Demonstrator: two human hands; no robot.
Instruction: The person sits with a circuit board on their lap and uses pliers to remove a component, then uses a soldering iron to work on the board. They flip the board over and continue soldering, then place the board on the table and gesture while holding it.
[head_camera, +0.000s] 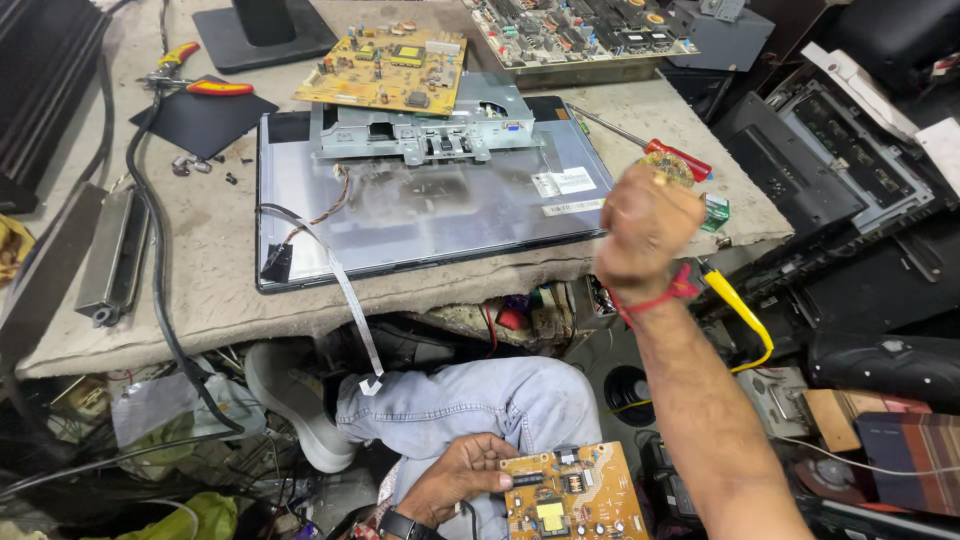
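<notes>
left hand (455, 480) gripped orange circuit board (572, 492) by its edge over lap, right hand (645, 225) fisted shut near red-handled screwdriver (655, 150), two white rectangular labels (566, 190) on grey monitor back panel (420, 210)

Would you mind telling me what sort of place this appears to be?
Most likely an electronics repair workshop. A flat monitor panel lies face down with its back opened on the bench, loose circuit boards sit around it, and the left hand holds another orange circuit board. Pliers and a screwdriver lie nearby.

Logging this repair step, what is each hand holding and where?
The left hand grips a circuit board by its left edge. The right hand is a closed fist; whether it holds anything cannot be told.
</notes>
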